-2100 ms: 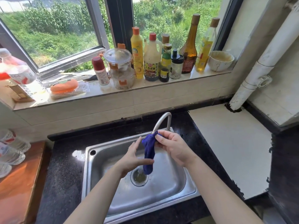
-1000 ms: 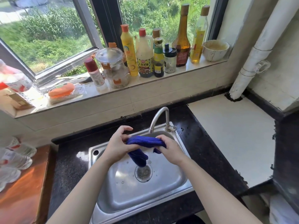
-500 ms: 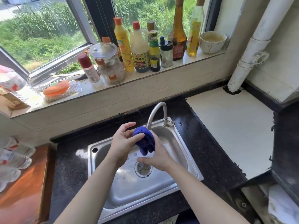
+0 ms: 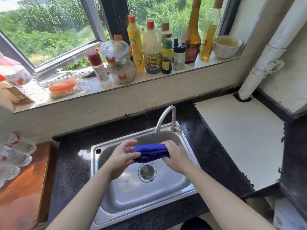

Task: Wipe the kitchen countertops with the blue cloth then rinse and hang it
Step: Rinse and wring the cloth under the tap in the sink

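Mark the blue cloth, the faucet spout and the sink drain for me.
blue cloth (image 4: 150, 152), head view, middle of the bunched roll.
faucet (image 4: 166, 112), head view, top of the curved spout.
sink drain (image 4: 147, 172), head view, centre of the strainer.

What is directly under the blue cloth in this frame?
Under the blue cloth, held between the left hand and right hand, are the steel sink basin and its drain strainer. The strainer's upper edge and the basin just behind it are covered.

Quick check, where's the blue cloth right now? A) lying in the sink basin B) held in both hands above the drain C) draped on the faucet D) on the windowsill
B: the cloth is bunched between the left hand and right hand, above the drain.
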